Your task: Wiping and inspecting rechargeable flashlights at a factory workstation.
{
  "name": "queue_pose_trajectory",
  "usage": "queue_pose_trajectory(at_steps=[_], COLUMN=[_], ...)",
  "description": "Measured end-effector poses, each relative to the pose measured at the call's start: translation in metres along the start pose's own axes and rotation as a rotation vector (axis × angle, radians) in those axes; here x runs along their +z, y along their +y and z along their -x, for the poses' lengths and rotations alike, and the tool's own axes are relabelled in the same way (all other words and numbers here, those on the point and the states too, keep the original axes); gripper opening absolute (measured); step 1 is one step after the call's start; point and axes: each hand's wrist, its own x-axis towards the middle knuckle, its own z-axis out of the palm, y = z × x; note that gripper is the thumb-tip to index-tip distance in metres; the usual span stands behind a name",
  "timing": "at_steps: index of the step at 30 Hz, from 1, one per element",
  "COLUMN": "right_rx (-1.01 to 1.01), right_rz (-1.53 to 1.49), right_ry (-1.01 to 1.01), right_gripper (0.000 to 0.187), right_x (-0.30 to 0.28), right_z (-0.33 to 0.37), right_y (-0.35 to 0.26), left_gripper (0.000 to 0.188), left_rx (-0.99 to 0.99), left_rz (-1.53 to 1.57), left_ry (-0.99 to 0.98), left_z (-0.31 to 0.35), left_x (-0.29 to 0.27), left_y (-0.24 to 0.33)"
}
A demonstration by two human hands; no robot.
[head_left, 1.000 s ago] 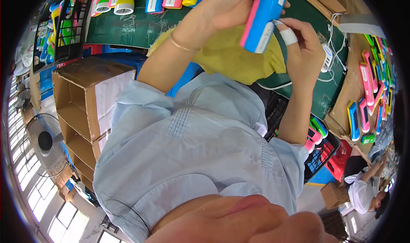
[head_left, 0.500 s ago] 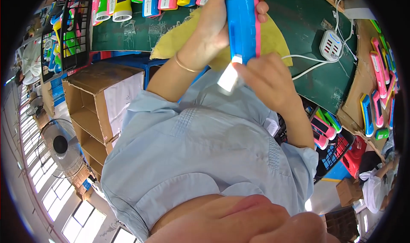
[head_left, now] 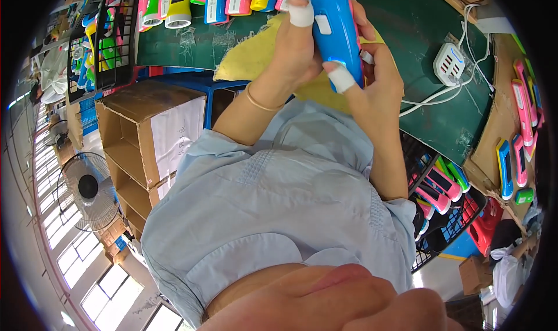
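Note:
A blue flashlight [head_left: 337,34] with a pink side and a white switch on its body is held up over the near edge of the table. My left hand [head_left: 293,52] is closed round its upper part, the thumb wrapped in white tape near the white head end. My right hand [head_left: 378,84] grips the lower end, its thumb, also taped in white, pressed close to the tail. A small bright glow shows at the tail beside that thumb. Some fingers behind the flashlight are hidden.
A yellow cloth [head_left: 247,55] lies on the green table [head_left: 180,46]. Several coloured flashlights [head_left: 218,2] line the far side. A white multi-port charger [head_left: 449,63] with cables sits to the right. Black baskets [head_left: 110,34] of flashlights and a cardboard shelf box [head_left: 139,107] stand around.
The flashlight has turned so its white switch faces up. My right hand has moved up and its thumb now rests at the tail; the bright white patch below the tail is gone.

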Motion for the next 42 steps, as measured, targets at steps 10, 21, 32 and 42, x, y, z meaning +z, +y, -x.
queue_pose_trajectory(at_steps=[10,21,32,42], right_rx=[0.212,-0.059,-0.093,-0.264], right_rz=[-0.267,-0.267,0.423,0.147], right_ry=[-0.237,-0.229,-0.159,0.353], right_gripper=[0.02,0.019,0.016,0.025], right_x=[-0.052,-0.055,-0.036,-0.057], right_z=[0.004,-0.027,-0.028,-0.015], right_y=[0.011,-0.031,-0.037,-0.041], left_gripper=[0.03,0.066,0.06,0.043], left_rx=[-0.177,-0.174,0.093,-0.229], left_rz=[-0.222,-0.788,-1.307,-0.704], left_ry=[0.035,-0.163,0.048,0.117], left_z=[0.007,0.004,0.013,-0.016], left_x=[-0.007,0.01,0.008,-0.003], left_y=[0.013,0.032,0.01,0.015])
